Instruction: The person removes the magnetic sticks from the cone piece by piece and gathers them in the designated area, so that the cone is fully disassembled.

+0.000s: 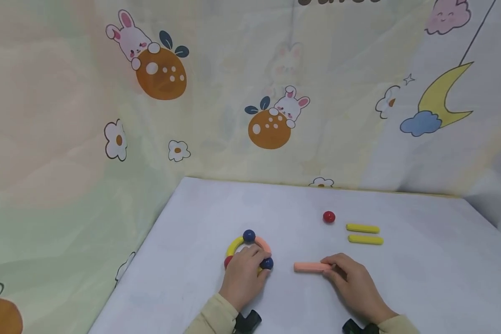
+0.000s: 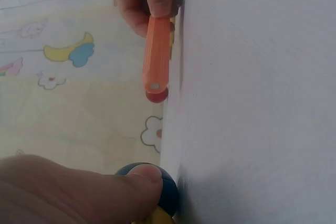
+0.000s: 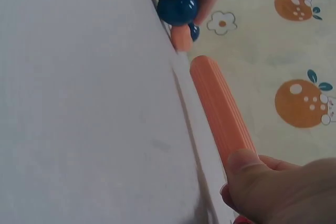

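From where I stand, the largest thing is the cloth (image 1: 225,169), printed with rabbits, flowers and a moon, which hangs behind the far edge of the table. The table (image 1: 300,308) is white, and its two far corners are visible to me. Two pale sleeves (image 1: 214,317) reach over it from the near side, and each wrist carries a black device (image 1: 248,321).

The left hand (image 1: 244,276) is over the left half of the table. Its grip is closed, with thumb and fingers pinching a blue ball (image 1: 267,263) of the ring (image 1: 234,246). The right hand (image 1: 355,282) is farther toward the right edge; its grip is also narrow, thumb and fingers pinching one end of the peach stick (image 1: 309,267).

The ring lies nearer to the left edge than the stick. It has yellow and peach curved parts with blue and red balls between them; some of it is hidden under the hand. The stick points its free end to the ring, with a gap between. I cannot tell whether this stick touches the table.

Two yellow sticks (image 1: 365,240) lie side by side, slightly apart, toward the far right corner. The smallest is a loose red ball (image 1: 329,216), near them and closer to the far edge.
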Available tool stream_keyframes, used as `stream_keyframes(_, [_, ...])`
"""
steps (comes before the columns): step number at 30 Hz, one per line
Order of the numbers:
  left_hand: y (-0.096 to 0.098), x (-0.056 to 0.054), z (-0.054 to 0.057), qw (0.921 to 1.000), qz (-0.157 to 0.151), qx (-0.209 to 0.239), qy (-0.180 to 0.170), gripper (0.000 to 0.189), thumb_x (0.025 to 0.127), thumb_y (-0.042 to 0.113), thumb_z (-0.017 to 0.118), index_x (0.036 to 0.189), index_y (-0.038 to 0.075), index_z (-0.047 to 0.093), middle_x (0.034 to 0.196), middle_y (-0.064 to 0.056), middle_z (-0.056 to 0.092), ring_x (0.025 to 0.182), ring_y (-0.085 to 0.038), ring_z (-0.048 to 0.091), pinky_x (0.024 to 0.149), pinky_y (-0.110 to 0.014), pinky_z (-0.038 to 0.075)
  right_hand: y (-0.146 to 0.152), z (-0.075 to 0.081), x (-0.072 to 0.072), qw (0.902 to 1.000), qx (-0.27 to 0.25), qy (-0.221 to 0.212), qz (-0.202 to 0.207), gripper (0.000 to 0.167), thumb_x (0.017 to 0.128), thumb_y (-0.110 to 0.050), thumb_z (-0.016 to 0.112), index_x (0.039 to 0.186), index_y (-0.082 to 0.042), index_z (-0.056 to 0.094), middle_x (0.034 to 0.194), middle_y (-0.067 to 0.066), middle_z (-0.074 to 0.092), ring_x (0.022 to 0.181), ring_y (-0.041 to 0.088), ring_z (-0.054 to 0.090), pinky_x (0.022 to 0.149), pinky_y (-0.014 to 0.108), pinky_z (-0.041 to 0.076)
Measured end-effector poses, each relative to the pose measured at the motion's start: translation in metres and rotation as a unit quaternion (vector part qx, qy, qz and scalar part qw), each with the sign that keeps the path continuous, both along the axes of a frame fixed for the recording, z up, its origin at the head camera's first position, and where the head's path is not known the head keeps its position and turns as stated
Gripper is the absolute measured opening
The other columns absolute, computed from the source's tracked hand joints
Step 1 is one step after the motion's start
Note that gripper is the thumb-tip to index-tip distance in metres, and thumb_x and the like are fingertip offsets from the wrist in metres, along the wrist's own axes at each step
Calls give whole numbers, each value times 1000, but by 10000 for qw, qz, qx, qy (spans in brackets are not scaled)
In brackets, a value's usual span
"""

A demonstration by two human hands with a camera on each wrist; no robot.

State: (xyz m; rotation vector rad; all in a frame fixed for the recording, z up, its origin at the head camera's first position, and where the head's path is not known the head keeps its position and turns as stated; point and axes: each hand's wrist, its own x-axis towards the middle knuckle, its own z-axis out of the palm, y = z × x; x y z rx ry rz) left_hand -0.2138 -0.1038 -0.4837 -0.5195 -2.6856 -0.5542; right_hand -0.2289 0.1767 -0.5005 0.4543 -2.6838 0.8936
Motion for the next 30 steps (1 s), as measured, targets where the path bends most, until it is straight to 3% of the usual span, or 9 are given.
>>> stream_keyframes(10, [2, -1, 2, 9999, 35, 78, -145, 32, 82, 26, 80, 111, 18, 71, 102, 8, 62, 92, -10, 58, 84, -31, 50, 48, 4, -17, 9981, 201, 84, -570, 26, 85, -13, 75, 109, -20, 69, 103, -5, 64, 81, 11, 51, 68, 27, 45])
stream_keyframes(19, [3, 0, 0, 9994, 66, 147, -314, 31, 83, 26, 79, 111, 19, 70, 102, 9, 61, 92, -9, 58, 84, -31, 51, 94, 0, -22, 9947, 108, -205, -999, 28, 95, -28, 64, 120, -15, 65, 111, 6, 66, 83, 16, 52, 64, 25, 44])
stream_keyframes(25, [3, -1, 0, 9995, 103, 165, -263, 31, 82, 26, 79, 111, 19, 70, 103, 9, 61, 91, -9, 58, 83, -31, 51, 109, -2, -26, 9896, 273, -15, -1412, 27, 94, -16, 66, 119, -7, 65, 110, 15, 64, 87, 25, 55, 68, 40, 44])
stream_keyframes(30, [4, -1, 0, 9993, 150, 166, -289, 31, 83, 28, 79, 112, 19, 71, 103, 8, 62, 90, -9, 58, 82, -31, 51, 115, -6, -29, 9868, 350, -5, -1583, 29, 93, -15, 67, 120, -5, 65, 104, 13, 64, 77, 21, 48, 62, 32, 38])
